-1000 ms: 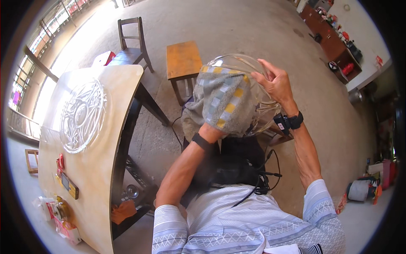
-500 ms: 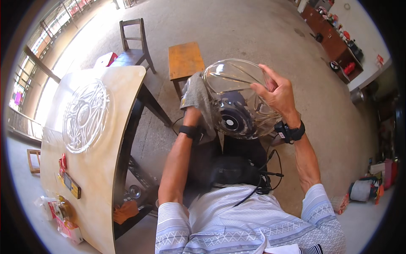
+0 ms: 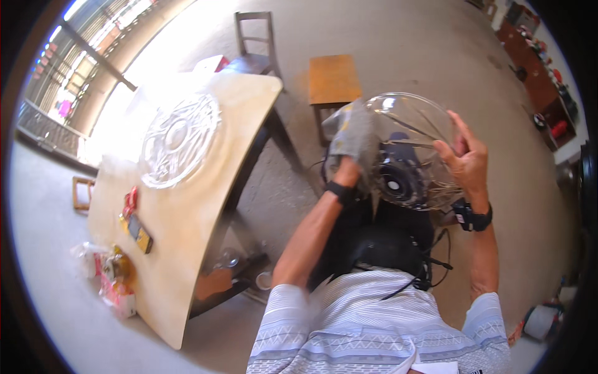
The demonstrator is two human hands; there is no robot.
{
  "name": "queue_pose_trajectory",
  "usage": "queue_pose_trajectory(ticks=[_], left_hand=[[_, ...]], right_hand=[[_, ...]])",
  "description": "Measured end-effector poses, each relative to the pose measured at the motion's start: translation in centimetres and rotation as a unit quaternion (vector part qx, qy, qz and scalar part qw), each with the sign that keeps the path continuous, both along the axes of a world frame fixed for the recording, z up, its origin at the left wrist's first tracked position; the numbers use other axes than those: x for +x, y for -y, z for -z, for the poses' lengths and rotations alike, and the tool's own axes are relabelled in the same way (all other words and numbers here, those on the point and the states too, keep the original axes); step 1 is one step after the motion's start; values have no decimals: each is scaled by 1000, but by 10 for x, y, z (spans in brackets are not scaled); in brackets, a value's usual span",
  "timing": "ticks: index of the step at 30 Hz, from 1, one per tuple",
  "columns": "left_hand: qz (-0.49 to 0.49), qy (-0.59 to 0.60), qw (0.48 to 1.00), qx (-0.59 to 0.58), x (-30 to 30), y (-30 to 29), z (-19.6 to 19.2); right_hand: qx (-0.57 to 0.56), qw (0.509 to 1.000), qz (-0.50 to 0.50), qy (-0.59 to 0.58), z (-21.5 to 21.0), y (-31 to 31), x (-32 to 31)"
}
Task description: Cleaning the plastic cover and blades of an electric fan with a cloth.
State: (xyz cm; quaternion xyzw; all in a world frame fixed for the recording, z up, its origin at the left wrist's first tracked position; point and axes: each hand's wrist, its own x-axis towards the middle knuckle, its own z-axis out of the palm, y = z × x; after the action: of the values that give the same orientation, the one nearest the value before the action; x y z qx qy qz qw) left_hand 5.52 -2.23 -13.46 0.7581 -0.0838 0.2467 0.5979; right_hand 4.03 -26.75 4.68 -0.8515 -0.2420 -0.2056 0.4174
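A clear, round plastic piece with curved vanes, which looks like a fan blade [image 3: 411,115], is held up in front of my lap. My right hand [image 3: 466,159] grips its right rim, thumb on the near face and fingers behind. A grey cloth [image 3: 352,134] wraps my left hand [image 3: 347,171] and presses against the blade's left edge; the cloth hides most of those fingers. Through the blade shows a dark round part with a white centre [image 3: 393,185], above my knees; whether it touches the blade I cannot tell.
On the table [image 3: 205,215] to my left lie a clear ribbed disc [image 3: 180,140], a yellow-and-black device [image 3: 138,234] and bagged items [image 3: 115,274]. A wooden stool [image 3: 334,78] and a dark chair [image 3: 255,59] stand ahead. Shelves [image 3: 529,68] line the far right.
The view has turned left, so the table and stool sit further right in the picture. Both hands still hold the blade and cloth; the left hand and cloth have shifted slightly.
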Motion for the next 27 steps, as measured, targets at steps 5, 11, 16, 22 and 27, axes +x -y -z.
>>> queue_pose_trajectory(ticks=[5, 11, 16, 22, 27], left_hand=[[-6, 166, 973, 164, 10, 28, -76], [-26, 282, 908, 310, -2, 56, -135], [-74, 332, 882, 326, 3, 32, -112], [-107, 239, 944, 203, 21, -20, -85], [-64, 87, 985, 134, 17, -35, -10]], right_hand=[[-20, 1000, -10, -10, -5, -5, -5], [-20, 1000, 3, 13, 18, 15, 12], [-18, 999, -16, 24, 9, 12, 3], [-24, 999, -17, 15, 4, 11, 3], [-1, 1000, -24, 4, 1, 8, -2]])
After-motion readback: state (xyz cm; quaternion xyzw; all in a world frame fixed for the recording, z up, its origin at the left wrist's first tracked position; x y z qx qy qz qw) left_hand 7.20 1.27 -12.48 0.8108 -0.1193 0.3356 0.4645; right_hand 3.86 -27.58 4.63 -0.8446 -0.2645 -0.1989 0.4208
